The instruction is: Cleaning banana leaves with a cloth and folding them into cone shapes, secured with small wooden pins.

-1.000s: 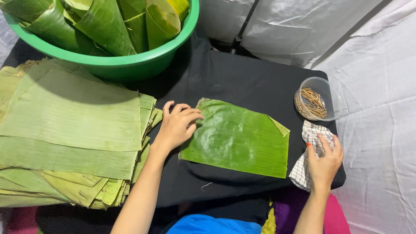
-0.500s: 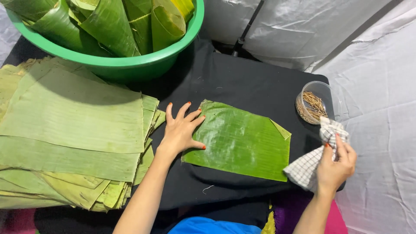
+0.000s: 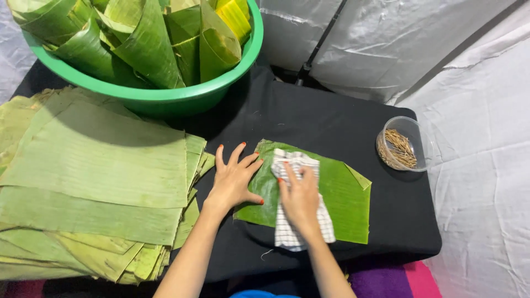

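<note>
in the middle of the frame a shiny green leaf (image 3: 337, 193) lies flat on a black table (image 3: 309, 118). the left hand (image 3: 234, 179) rests on the left edge of the leaf with its fingers spread wide and flat – it is not gripping anything, just pressing down. the right hand (image 3: 301, 198) sits on top of a checked cloth (image 3: 292, 229) (white with thin dark lines) and presses it onto the leaf; the fingers are laid flat over the cloth, not curled tight around it. the cloth reaches from near the top edge of the leaf down past its bottom edge.

at the left of the frame there is a big stack of flat leaves (image 3: 94, 182), lighter green, just beside the left hand. at the upper left stands a green tub (image 3: 165, 99) full of leaves rolled into cones (image 3: 149, 38). at the right, near the table's edge – well apart from the hands – sits a small clear bowl (image 3: 417, 135) with little brown sticks (image 3: 398, 149) inside. white sheets (image 3: 486, 165) hang around the table.
</note>
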